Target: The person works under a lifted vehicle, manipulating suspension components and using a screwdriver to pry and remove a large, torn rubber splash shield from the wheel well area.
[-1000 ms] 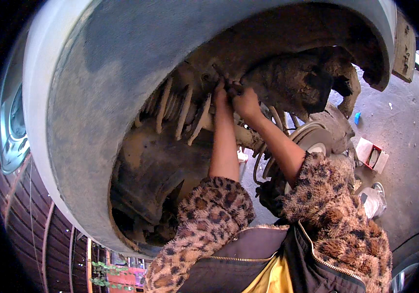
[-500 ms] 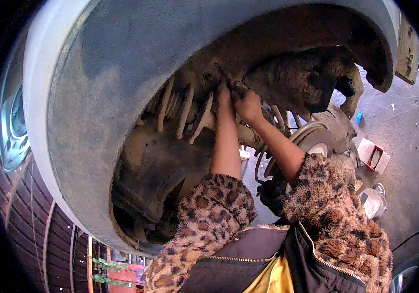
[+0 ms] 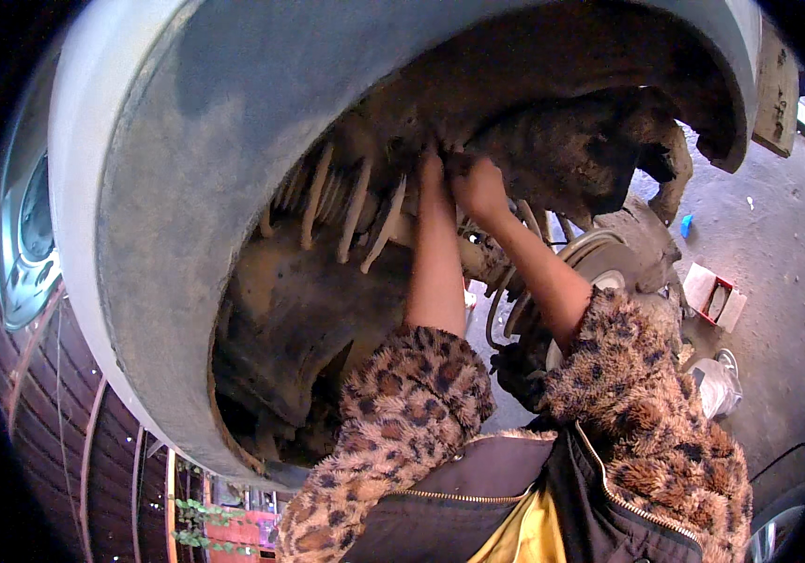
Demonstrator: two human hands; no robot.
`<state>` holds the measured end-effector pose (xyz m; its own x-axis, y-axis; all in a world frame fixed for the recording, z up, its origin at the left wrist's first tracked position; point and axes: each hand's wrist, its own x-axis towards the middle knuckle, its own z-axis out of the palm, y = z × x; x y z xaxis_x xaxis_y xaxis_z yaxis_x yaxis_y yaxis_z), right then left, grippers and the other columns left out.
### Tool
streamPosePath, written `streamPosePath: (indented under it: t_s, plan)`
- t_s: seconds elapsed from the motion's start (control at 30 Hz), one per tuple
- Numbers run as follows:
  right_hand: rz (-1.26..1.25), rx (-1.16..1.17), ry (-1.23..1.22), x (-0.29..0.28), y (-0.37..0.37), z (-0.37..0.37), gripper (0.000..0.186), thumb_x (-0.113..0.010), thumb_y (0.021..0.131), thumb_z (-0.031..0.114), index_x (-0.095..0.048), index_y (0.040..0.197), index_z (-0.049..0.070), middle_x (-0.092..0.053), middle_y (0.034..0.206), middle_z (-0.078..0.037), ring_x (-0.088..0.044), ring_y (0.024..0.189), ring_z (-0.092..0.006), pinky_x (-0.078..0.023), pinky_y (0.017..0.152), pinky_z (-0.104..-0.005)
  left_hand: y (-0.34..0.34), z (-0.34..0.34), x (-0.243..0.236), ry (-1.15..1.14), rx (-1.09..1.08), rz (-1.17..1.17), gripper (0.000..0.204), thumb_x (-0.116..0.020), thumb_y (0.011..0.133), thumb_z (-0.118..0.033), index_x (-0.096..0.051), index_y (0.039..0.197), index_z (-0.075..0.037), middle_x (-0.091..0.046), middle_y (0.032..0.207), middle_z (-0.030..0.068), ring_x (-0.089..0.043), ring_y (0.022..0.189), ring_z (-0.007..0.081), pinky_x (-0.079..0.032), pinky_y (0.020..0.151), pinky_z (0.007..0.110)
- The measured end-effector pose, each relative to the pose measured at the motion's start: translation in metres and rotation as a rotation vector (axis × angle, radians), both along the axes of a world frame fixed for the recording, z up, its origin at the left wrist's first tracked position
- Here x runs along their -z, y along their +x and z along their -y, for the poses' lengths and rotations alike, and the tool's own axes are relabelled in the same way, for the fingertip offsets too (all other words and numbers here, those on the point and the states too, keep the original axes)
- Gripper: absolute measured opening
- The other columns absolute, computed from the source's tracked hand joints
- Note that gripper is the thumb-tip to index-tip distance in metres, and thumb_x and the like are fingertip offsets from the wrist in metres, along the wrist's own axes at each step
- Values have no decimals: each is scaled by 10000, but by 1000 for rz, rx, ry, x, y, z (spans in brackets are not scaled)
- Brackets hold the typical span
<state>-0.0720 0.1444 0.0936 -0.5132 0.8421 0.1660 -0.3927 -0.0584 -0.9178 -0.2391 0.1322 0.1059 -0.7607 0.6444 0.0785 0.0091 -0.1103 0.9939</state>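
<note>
Deep inside the wheel arch (image 3: 162, 235), my left hand (image 3: 431, 169) reaches up beside the strut top, its fingertips hidden in shadow. My right hand (image 3: 482, 192) is just to its right, fingers curled round something small and dark that I cannot make out. A rusty, dirt-coated coil spring (image 3: 357, 208) stands left of my forearms. The dark, torn arch liner (image 3: 553, 141) is to the right of my hands. Below that, behind my right forearm, are a brake disc (image 3: 626, 258) and a hanging hose (image 3: 494, 319).
A weathered wooden board (image 3: 775, 94) stands at upper right. On the concrete floor lie an open red-and-white box (image 3: 714, 296) and a small blue object (image 3: 687, 225). A foot in a pale shoe (image 3: 717, 385) shows beside my right sleeve. Dark corrugated roofing or sheeting (image 3: 55, 413) fills the lower left.
Both hands have shifted slightly upward and right, deeper into the shadow. The thin dark bar that showed above them earlier is now hard to make out.
</note>
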Motion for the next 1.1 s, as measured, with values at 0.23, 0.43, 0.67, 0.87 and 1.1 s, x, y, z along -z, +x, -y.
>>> streamPosePath:
  t_s: [0.23,0.43,0.67,0.87,1.1]
  plan:
    - [10,-92,47,-2,5,10,291,-605,865,210,-692,1034,-9,-642,1004,-316,-614,1007,-473,-494,884,-500,-47,23,16,15,-102,30,257,-500,1025,-301,-588,1118,-78,-581,816,43,-560,747,199,-483,672,341]
    - [2,-51,69,-2,4,8,288,-595,824,149,-695,1052,5,-648,995,-304,-618,993,-475,-492,887,-500,-19,20,6,-33,-120,-35,245,-498,1023,-288,-593,1117,-82,-592,852,38,-569,772,194,-487,705,335]
    - [-25,-11,127,8,-9,0,300,-611,807,168,-691,1027,-19,-640,1056,-308,-596,1054,-470,-483,914,-497,25,20,-14,-74,-87,-172,232,-497,1020,-272,-599,1116,-87,-605,894,31,-578,801,188,-492,744,328]
    - [-101,122,139,7,-20,-5,302,-650,763,209,-691,941,-31,-665,938,-312,-643,886,-490,-529,802,-548,40,23,-4,20,31,-100,300,-474,1024,-305,-626,1146,-77,-637,1037,34,-604,919,183,-503,829,330]
    - [53,-103,128,28,-40,2,348,-626,875,271,-684,1068,-13,-652,1024,-314,-609,1041,-467,-490,892,-487,-27,13,6,-302,-266,-254,409,-461,1023,-381,-621,1211,-55,-654,1101,63,-597,945,202,-487,837,352]
